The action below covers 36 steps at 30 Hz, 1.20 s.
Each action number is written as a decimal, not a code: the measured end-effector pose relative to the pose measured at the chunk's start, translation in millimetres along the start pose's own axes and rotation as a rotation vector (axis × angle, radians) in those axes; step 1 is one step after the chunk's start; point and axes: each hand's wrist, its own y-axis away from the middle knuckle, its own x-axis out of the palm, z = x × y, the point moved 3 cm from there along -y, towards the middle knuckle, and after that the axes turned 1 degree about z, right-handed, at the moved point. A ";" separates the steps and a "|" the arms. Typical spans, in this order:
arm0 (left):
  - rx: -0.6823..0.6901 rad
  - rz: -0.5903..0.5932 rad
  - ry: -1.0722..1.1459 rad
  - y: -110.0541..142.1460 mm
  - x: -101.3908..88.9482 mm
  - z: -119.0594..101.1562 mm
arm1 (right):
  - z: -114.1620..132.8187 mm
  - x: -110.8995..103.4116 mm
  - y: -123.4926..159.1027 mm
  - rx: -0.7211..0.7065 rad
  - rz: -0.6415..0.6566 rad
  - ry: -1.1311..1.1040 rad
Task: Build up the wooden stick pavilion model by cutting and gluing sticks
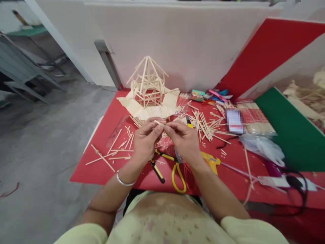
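Observation:
My left hand [145,139] and my right hand [185,139] meet above the red table [101,169], fingertips pinching a short pale wooden stick [159,123] between them. A silver bangle sits on my left wrist. Just beyond the hands stands a small house model [149,89] built from thin wooden sticks, with flat stick panels around its base. Under my hands lie yellow-handled scissors [177,176] and yellow-and-black pliers [157,171].
Loose sticks [205,127] are scattered right of the hands and at the left [111,154]. A yellow glue gun [210,161] lies at my right wrist. Stick packets [256,120], colourful small items, a black cable and a green board [286,135] fill the right side. White wall behind.

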 end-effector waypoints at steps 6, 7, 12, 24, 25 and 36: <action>-0.051 0.299 -0.459 36.9 -11.2 63.4 | -41.7 -18.8 120.6 0.322 0.278 0.694; -0.030 0.360 -0.578 40.9 -11.9 72.0 | -43.0 -18.8 134.5 0.363 0.325 0.807; 0.119 0.569 -0.877 54.4 -14.4 87.2 | -47.2 -11.3 159.8 0.489 0.427 1.033; -0.224 0.333 -0.348 51.3 -46.1 77.2 | -48.5 -39.5 145.1 0.507 0.300 0.650; -0.235 0.339 -0.331 51.8 -41.9 74.3 | -42.4 -37.5 140.8 0.485 0.278 0.589; -0.042 0.413 -0.464 53.0 -31.0 67.3 | -43.2 -14.4 138.0 0.422 0.326 0.433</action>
